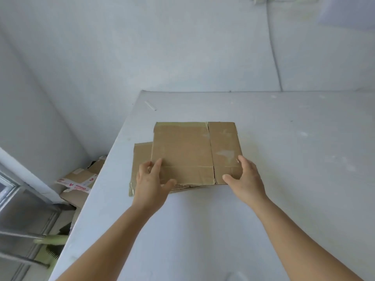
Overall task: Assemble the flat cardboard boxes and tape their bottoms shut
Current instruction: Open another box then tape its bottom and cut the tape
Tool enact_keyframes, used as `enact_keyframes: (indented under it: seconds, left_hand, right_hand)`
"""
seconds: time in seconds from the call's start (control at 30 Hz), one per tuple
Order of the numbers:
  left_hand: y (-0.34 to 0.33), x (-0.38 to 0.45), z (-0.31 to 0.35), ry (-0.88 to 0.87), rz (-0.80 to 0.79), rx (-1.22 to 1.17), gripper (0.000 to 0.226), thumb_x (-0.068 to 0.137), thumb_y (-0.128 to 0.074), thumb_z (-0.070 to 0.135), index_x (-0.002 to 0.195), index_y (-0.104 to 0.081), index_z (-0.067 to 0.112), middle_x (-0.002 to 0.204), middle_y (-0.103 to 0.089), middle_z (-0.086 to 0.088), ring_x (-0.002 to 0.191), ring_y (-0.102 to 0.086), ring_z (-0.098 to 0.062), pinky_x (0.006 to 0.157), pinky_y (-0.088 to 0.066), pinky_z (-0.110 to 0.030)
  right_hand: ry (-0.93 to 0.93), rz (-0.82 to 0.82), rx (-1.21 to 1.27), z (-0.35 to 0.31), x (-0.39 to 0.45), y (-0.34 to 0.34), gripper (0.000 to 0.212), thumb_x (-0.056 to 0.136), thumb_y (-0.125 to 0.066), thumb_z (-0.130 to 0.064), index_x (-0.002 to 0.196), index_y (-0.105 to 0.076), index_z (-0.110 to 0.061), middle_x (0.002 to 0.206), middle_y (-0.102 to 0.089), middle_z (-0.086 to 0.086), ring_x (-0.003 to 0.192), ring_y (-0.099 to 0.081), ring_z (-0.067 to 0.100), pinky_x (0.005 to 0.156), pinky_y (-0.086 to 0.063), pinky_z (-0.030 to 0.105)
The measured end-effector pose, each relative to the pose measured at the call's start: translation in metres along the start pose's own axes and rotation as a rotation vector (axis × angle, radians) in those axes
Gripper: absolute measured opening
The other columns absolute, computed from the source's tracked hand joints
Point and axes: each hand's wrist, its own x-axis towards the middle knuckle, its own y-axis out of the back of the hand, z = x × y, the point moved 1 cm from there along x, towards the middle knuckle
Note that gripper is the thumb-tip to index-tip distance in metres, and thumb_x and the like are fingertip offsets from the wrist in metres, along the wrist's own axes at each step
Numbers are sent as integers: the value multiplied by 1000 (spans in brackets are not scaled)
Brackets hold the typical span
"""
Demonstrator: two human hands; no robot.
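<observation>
Both hands, left (pixel 151 180) and right (pixel 246 176), reach forward, fingers curled gripping the flat cardboard box (pixel 188 153) near corners.

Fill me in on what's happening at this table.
A person is starting on a stack of flattened cardboard boxes lying on a white table. The left hand holds the top box at its near left edge, and the right hand holds its near right corner. Nothing is folded up or freshly taped yet; the top box is still flat. More cardboard with printed tape lies on the floor left of the table.
</observation>
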Motion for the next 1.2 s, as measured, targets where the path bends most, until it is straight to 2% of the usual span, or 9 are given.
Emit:
enact_keyframes:
  seconds: [0.07, 0.13, 0.4, 0.47, 0.53, 0.7, 0.87, 1.0, 1.2]
  left_hand:
    - [-13, -3, 18, -40, -31, -11, 67, 84, -65, 36, 143, -35, 23, 139, -27, -6, 123, -38, -21, 93, -34, -22]
    - [-27, -7, 38, -77, -65, -19, 68, 84, -65, 36, 143, -34, 24, 139, -27, -6, 122, -36, -20, 92, -33, -22]
    - [-101, -47, 141, -201, -179, -82, 62, 86, -63, 31, 142, -36, 24, 138, -26, -6, 114, -39, -11, 87, -31, -14]
    - [-122, -65, 171, -228, -200, -82, 62, 86, -63, 32, 141, -36, 24, 137, -26, -6, 110, -39, -9, 88, -34, -16]
    - [-143, -82, 199, -245, -230, -82, 63, 86, -63, 33, 142, -35, 23, 137, -26, -6, 116, -44, -15, 90, -37, -19]
    - [-196, -122, 269, -290, -285, -92, 67, 85, -65, 35, 143, -35, 21, 138, -26, -7, 123, -40, -22, 93, -38, -20]
    - [-246, -155, 334, -342, -349, -96, 69, 84, -66, 39, 143, -35, 22, 136, -26, -6, 122, -42, -25, 100, -43, -34]
    - [-283, -166, 383, -394, -385, -97, 70, 84, -66, 40, 144, -34, 23, 137, -26, -7, 124, -37, -24, 98, -40, -29]
    - [-337, -162, 446, -454, -429, -88, 73, 83, -66, 42, 144, -33, 21, 138, -28, -9, 127, -32, -27, 99, -37, -33]
  right_hand:
    - [-29, 31, 0, 14, -6, 19, 77, 81, -67, -30, 146, -28, -19, 149, -31, -3, 135, -33, 17, 102, -33, 31]
    - [-60, 59, -1, 32, -13, 39, 77, 81, -67, -30, 146, -28, -19, 149, -31, -2, 135, -33, 17, 102, -33, 32]
    - [-165, 164, 0, 121, -46, 143, 75, 81, -65, -30, 146, -27, -21, 150, -29, -4, 135, -33, 17, 98, -33, 31]
    - [-184, 187, -4, 147, -59, 173, 75, 81, -65, -30, 146, -28, -21, 150, -30, -4, 134, -34, 17, 98, -33, 29]
    - [-201, 204, -4, 175, -72, 203, 75, 81, -65, -31, 146, -28, -21, 149, -30, -4, 134, -34, 16, 98, -32, 28]
    - [-249, 230, -9, 242, -102, 277, 76, 82, -65, -35, 147, -26, -23, 151, -28, -4, 136, -32, 18, 102, -33, 32]
    - [-316, 272, -3, 303, -125, 341, 77, 83, -64, -38, 147, -24, -24, 151, -27, -6, 136, -32, 18, 105, -34, 35]
    - [-370, 329, 28, 342, -134, 383, 77, 82, -65, -37, 147, -25, -25, 152, -26, -6, 137, -31, 17, 109, -32, 36]
    - [-462, 402, 58, 398, -122, 428, 82, 82, -65, -38, 149, -22, -22, 153, -27, -4, 138, -31, 17, 109, -31, 36]
